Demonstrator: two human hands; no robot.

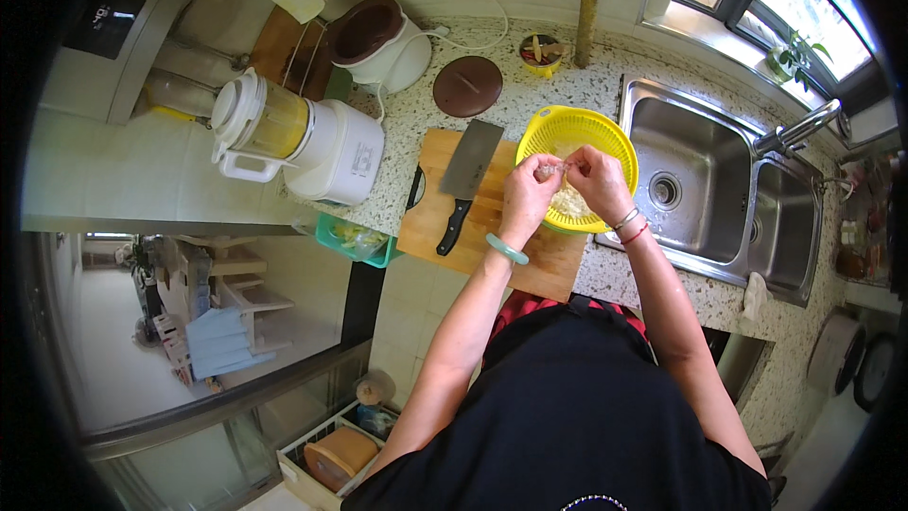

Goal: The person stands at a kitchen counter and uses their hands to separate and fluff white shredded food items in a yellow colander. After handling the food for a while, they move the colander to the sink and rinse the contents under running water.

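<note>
Both my hands meet above a yellow plastic colander point(536, 130), with fingers pinched together. My left hand point(530, 197) is closed on a small pale, greyish piece of food point(548, 170), whose kind I cannot make out. The fingertips of my right hand point(602, 187) are pinched at the other end of that piece. Below them, whitish crumbly food point(569, 202) lies in the colander, partly hidden by my hands. Left of the colander, a cleaver point(472, 161) with a black handle rests flat on a wooden cutting board point(515, 260).
To the right is a double steel sink point(690, 156) with a faucet point(799, 128). A white blender point(326, 147), a white pot point(402, 57) and a brown lid point(468, 86) stand at the left and back. A green bin point(326, 235) hangs at the counter's edge.
</note>
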